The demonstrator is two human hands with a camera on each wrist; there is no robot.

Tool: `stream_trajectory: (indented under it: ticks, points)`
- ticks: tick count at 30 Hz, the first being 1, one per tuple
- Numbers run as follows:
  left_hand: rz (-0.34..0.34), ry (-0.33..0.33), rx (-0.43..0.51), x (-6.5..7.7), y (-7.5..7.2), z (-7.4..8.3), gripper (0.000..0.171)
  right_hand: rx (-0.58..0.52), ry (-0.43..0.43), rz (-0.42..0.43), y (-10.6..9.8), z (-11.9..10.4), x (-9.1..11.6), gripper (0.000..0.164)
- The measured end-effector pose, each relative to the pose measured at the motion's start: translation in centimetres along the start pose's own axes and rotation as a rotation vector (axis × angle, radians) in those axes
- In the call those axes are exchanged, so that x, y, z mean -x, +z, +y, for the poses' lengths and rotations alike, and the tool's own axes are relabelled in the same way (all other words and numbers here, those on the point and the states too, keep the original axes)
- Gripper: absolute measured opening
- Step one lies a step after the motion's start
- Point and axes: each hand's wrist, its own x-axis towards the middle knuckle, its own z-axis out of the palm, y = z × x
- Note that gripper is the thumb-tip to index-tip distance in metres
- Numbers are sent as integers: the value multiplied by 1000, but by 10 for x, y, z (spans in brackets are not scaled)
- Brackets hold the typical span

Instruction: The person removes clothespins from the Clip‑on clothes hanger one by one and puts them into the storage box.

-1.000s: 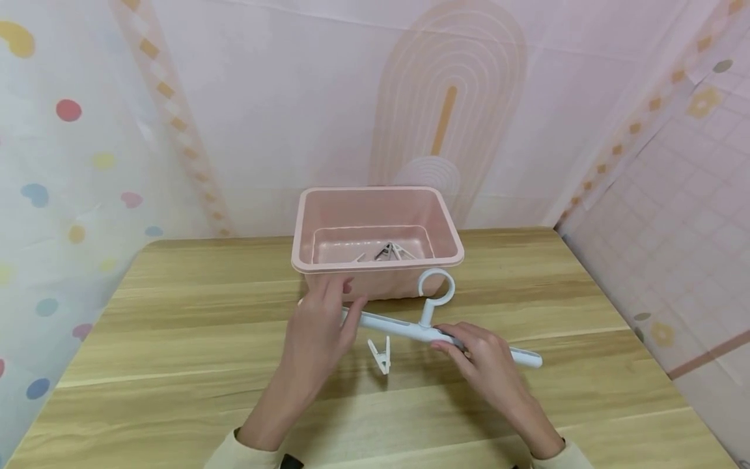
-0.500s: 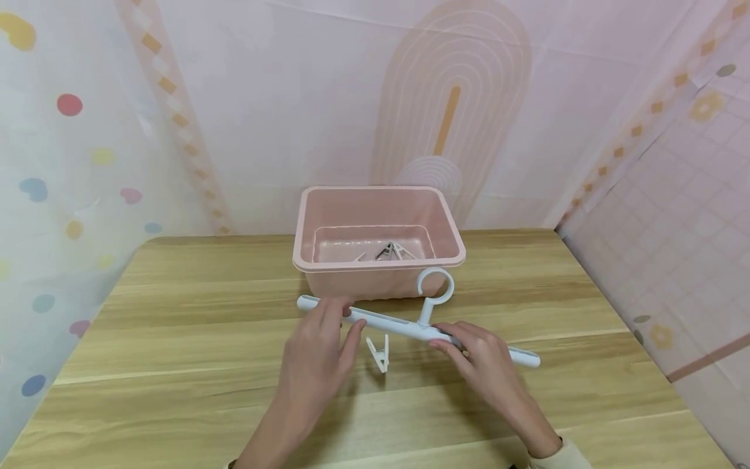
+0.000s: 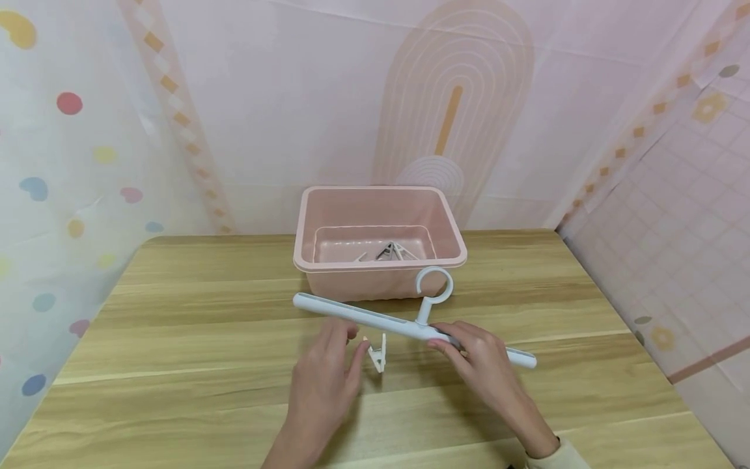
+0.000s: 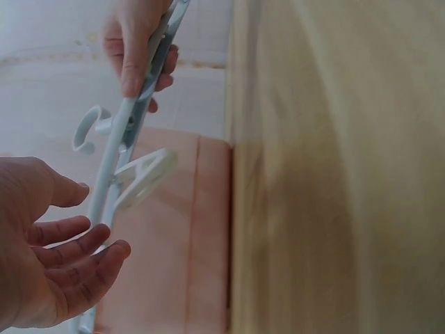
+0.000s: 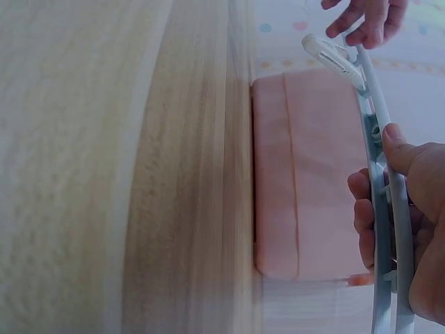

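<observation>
My right hand (image 3: 477, 358) grips a pale blue clothes hanger (image 3: 363, 317) just right of its hook, holding it raised over the table. In the right wrist view the thumb lies along the hanger's bar (image 5: 398, 229) and the fingers curl behind it. A white clip (image 4: 147, 179) is attached to the hanger's bar and hangs below it in the head view. My left hand (image 3: 327, 374) is close by the clip, at its left. Loosely bent and holding nothing, the left fingers (image 4: 80, 250) show in the left wrist view.
Behind the hanger stands a pink plastic bin (image 3: 381, 280), with the hook in front of its near wall. Several white and grey clips (image 3: 389, 251) lie inside it. The wooden table (image 3: 193, 352) backs onto a patterned wall covering (image 3: 281, 117).
My left hand has let go of the hanger's left arm and come down and slightly right, beside the clip. The right hand keeps its grip, and the hanger has hardly moved.
</observation>
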Motion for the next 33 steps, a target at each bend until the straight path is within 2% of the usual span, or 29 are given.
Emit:
stream_trajectory:
  ticks: [5, 9, 12, 18, 22, 25, 29, 33]
  points:
    - [-12, -5, 38, 9, 9, 2, 27, 0, 10, -3, 1, 0, 0, 23]
    - [-60, -70, 87, 13, 13, 4, 28, 5, 13, -5, 1, 0, -1, 23]
    - [-101, -149, 156, 13, 15, 4, 29, -4, 13, -5, 2, 0, 0, 23]
    - [-188, -351, 399, 15, 19, 5, 33, -13, 9, -7, 4, -2, 0, 23]
    - [-223, -459, 498, 18, 23, 5, 36, -14, 15, -5, 4, -2, 0, 23]
    - [-255, -494, 582, 20, 23, 4, 35, -13, 12, -2, 5, -2, 1, 22]
    - [-302, -509, 682, 20, 20, 2, 25, -23, 9, 1, 5, -2, 1, 23]
    - [-352, -524, 719, 17, 18, 1, 17, -39, 22, -6, 4, -2, 2, 25]
